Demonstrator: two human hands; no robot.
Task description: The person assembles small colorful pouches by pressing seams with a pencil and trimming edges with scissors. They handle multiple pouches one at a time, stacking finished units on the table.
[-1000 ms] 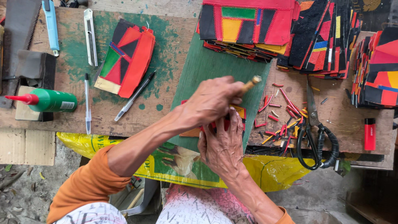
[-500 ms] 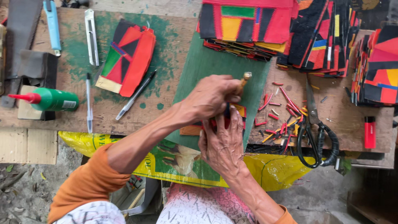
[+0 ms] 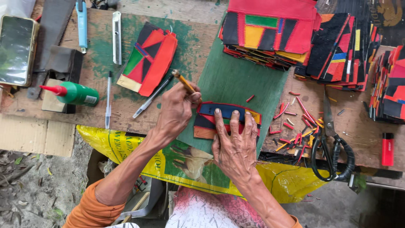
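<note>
So the left hand (image 3: 175,112) is closed around a knife (image 3: 185,83) with a yellowish wooden handle, handle sticking up and away toward the far side of the desk, tip down at the left end of a patchwork piece (image 3: 225,120); the blade itself is hidden behind the fingers so can't say exactly where it bites; the right hand (image 3: 234,147) isn't gripping anything, it's just spread flat on top of that piece, fingers (image 3: 218,122) pressing it down; the piece is a strip of red, blue, black and orange patches lying on a green cutting mat (image 3: 236,80) near the front edge of the desk (image 3: 126,114), roughly in the middle; right of the mat there's a scatter of little red and yellow trimmings (image 3: 295,126), and just beside those black-handled scissors (image 3: 331,143) close to the front edge; a red lighter (image 3: 387,148) sits toward the front right corner; stacks of finished patchwork (image 3: 270,31) run along the back and right side; left of the mat lies another folded patchwork piece (image 3: 147,59), a pen (image 3: 152,96) touching its corner, and further left a green glue bottle (image 3: 74,93) with a red nozzle; a phone (image 3: 16,48) sits at the back left corner; a yellow plastic sack (image 3: 126,145) hangs over the front edge.
</note>
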